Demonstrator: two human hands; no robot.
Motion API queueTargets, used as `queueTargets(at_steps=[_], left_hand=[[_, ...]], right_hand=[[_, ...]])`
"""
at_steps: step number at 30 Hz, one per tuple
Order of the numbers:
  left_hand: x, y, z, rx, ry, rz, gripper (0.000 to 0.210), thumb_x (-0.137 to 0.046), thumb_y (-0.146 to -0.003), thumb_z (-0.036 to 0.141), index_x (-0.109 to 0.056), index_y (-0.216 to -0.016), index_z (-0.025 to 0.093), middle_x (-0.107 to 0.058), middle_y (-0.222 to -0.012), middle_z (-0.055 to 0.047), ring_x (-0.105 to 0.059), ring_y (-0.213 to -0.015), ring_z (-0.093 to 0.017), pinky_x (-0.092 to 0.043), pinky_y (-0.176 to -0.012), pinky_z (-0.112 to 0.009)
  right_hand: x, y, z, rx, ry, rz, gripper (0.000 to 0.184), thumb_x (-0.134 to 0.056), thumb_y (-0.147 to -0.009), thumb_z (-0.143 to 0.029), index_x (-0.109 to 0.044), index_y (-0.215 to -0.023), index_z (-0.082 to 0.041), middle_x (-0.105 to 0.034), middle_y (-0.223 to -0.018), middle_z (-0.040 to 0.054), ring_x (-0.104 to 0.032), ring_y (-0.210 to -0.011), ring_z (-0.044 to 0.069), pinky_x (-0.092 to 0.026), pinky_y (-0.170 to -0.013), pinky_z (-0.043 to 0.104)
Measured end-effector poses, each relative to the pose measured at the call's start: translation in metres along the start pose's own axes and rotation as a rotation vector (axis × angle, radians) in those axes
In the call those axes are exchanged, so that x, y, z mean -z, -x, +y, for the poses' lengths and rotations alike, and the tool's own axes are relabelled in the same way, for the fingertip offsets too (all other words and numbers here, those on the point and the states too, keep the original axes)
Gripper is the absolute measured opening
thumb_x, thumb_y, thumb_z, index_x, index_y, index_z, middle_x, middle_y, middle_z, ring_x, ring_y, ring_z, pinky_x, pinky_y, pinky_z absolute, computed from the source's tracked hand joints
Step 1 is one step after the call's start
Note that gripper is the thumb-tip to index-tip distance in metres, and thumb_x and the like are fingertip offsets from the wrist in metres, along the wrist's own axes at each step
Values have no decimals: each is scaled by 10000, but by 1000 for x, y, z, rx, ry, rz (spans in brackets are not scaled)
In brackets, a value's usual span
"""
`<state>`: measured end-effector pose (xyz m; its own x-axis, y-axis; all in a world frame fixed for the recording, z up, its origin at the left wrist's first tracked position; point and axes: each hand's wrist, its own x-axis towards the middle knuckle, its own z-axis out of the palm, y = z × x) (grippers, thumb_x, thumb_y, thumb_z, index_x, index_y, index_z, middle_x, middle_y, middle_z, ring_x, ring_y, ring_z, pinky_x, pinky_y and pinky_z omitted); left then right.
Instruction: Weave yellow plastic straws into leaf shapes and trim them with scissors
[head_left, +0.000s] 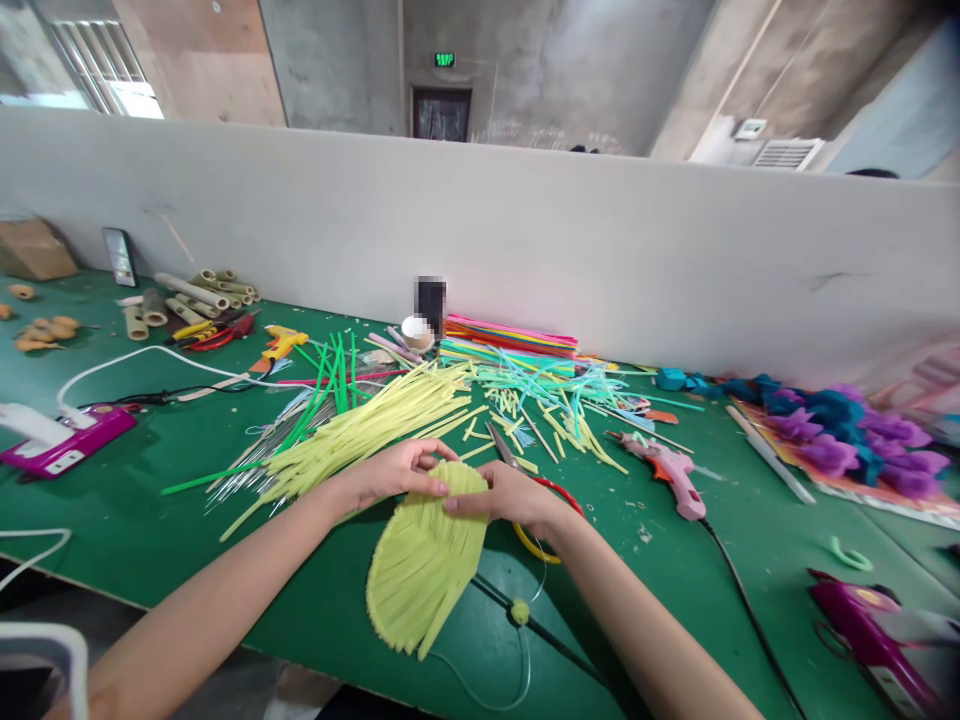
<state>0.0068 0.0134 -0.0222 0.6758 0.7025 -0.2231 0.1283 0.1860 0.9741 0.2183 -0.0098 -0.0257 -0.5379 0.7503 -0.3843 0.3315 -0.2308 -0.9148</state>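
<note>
Between both hands is a flat, rounded piece made of yellow-green pipe cleaners (424,570) laid side by side in a fan. My left hand (397,472) pinches its upper left edge with thumb and fingers. At its upper right edge, my right hand (517,497) grips it, thumb on the front face; the other fingertips are hidden behind. Scissors (503,446) with red and yellow handles lie partly under my right hand. Loose yellow-green pipe cleaners (375,415) are heaped just beyond my left hand. A small yellow-green ball (519,611) sits by dark rods and clear thread.
A pink glue gun (667,470) with a black cord lies to the right. A yellow glue gun (283,342), bamboo tubes (196,293) and a purple power strip (71,440) are on the left. Purple and teal flowers (840,430) lie far right. A white partition (480,225) stands behind.
</note>
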Motion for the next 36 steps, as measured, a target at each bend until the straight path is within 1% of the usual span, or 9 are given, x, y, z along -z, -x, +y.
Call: queueTargets(at_steps=[10,14,19,21,24,27,31,33,36], left_hand=[[2,2,2,37,100,-29,476,-752,-665,251,-551,-1092,184,-662,-950,-43,-637,-773,-173,-488,-659,-262],[2,2,4,51,116,-26,495,-763,-658,262,-545,-1095,179,-664,-948,-50,-642,-777,-179,-494,-668,-271],[1,2,4,30,90,-19,546,-785,-651,300,-553,-1131,181,-658,-955,-50,-638,-802,-183,-491,-679,-270],[1,2,4,20,80,-13,527,-771,-683,340,-562,-1140,181,-650,-934,-41,-627,-763,-161,-476,-651,-246],[4,1,1,9,48,54,455,-680,-774,458,-593,-1120,177,-638,-875,-30,-601,-702,-128,-442,-605,-213],[7,-1,-3,25,38,112,445,-583,-821,551,-619,-1046,169,-651,-879,-43,-619,-763,-153,-454,-650,-230],[8,-1,-5,40,54,70,443,-579,-812,578,-630,-962,164,-680,-909,-54,-638,-800,-180,-462,-682,-252],[7,0,-5,37,60,55,431,-601,-808,559,-637,-976,164,-690,-973,-66,-644,-861,-200,-472,-723,-268],[7,1,-3,49,136,50,430,-626,-811,516,-640,-1051,160,-693,-1050,-90,-649,-938,-229,-487,-813,-316]], right_hand=[[-1,0,-3,8,-30,-17,452,-770,-642,-480,-733,-944,-146,-721,-926,70,-663,-815,198,-508,-665,258],[-1,1,-3,4,-34,-6,441,-774,-638,-475,-735,-931,-148,-722,-921,68,-664,-808,193,-509,-662,257],[0,2,-4,5,-30,2,456,-775,-623,-500,-738,-922,-157,-724,-903,53,-662,-799,190,-502,-664,256],[-1,2,-4,3,-47,-9,463,-781,-619,-498,-732,-939,-167,-722,-919,47,-660,-806,188,-499,-662,251],[-1,2,-3,-4,-45,30,450,-769,-626,-530,-727,-886,-166,-717,-869,39,-649,-756,166,-483,-628,231],[0,0,1,-9,-83,84,456,-710,-677,-588,-713,-795,-148,-699,-773,32,-624,-676,130,-470,-598,211],[6,-2,7,6,-236,71,464,-665,-744,-579,-704,-829,-125,-700,-794,55,-635,-671,121,-497,-596,213],[11,-1,7,38,-307,93,434,-673,-758,-547,-698,-845,-123,-706,-810,64,-649,-677,128,-523,-614,235],[19,2,5,112,-398,178,385,-664,-794,-494,-698,-884,-121,-721,-854,85,-676,-717,148,-553,-691,271]])
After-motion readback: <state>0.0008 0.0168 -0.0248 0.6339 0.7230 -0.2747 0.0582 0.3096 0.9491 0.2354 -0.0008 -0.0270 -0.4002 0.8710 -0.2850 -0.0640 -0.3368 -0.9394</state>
